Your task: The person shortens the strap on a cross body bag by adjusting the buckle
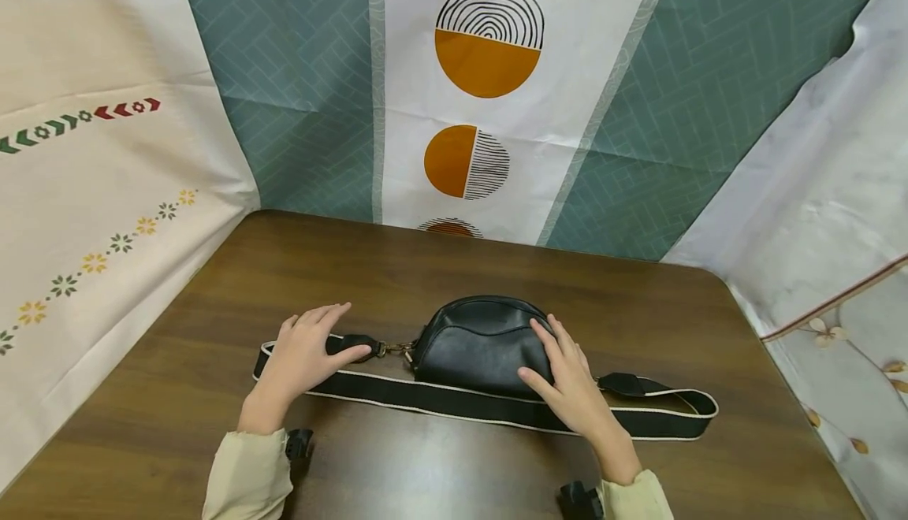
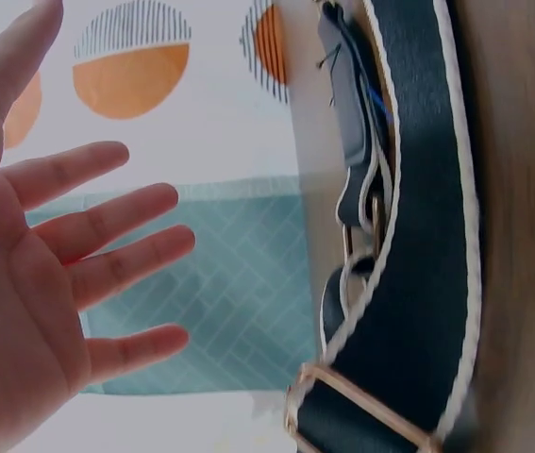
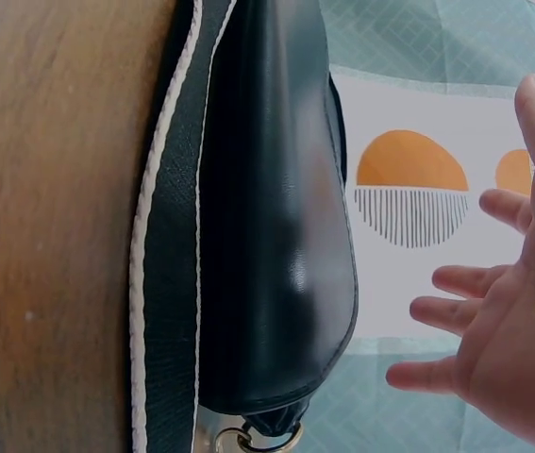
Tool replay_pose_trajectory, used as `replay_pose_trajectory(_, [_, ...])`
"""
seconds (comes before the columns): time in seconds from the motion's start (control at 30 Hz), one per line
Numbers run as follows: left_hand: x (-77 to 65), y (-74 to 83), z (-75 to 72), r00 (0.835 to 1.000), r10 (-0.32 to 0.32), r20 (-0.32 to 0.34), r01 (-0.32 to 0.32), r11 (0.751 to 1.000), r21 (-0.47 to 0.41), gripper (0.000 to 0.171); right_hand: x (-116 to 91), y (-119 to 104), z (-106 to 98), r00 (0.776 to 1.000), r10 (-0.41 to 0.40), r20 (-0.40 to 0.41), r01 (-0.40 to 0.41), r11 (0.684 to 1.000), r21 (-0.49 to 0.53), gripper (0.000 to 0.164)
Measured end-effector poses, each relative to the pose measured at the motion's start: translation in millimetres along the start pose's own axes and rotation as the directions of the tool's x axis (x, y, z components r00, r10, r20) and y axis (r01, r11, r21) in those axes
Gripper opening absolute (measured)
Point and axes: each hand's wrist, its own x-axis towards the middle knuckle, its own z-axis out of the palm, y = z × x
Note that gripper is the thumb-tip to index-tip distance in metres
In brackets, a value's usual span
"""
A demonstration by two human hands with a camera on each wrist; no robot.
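Note:
A black half-moon handbag point(image 1: 475, 351) stands on the brown table, its flat side down. Its wide black strap point(image 1: 440, 400) with white edging runs along the front and loops at both ends. My left hand point(image 1: 303, 353) hovers above the strap's left loop, fingers spread and holding nothing. My right hand point(image 1: 570, 378) is over the bag's right end, overlapping it in the head view. From the right wrist, a gap shows between the spread fingers point(image 3: 456, 311) and the bag point(image 3: 276, 208). A metal slider point(image 2: 366, 406) on the strap shows in the left wrist view.
The wooden table point(image 1: 340, 260) has rounded back corners. Behind it hangs a green and white cloth point(image 1: 305, 94) with orange circles. Patterned white cloths stand at the left point(image 1: 106, 189) and right point(image 1: 837, 244).

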Motion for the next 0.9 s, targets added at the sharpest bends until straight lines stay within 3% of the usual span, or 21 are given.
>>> replay_pose_trajectory(0.4, [-17.9, -21.8, -14.7, 1.0, 0.021, -0.004, -0.021, 0.999, -0.043, 0.065, -2, 0, -1, 0.999, 0.015, 0.036, -0.017, 0.999, 0.05, 0.063])
replay_pose_trajectory(0.67, [-29.3, -35.5, -18.5, 0.999, 0.038, -0.027, -0.043, 0.968, -0.246, 0.064, -5, 0, -1, 0.999, 0.013, 0.033, -0.016, 0.996, 0.093, 0.061])
replay_pose_trajectory(0.9, [-36.1, -41.3, -26.2, 0.999, 0.025, -0.032, -0.032, 0.968, -0.248, 0.058, -5, 0, -2, 0.999, 0.005, 0.032, -0.009, 0.99, 0.143, 0.061])
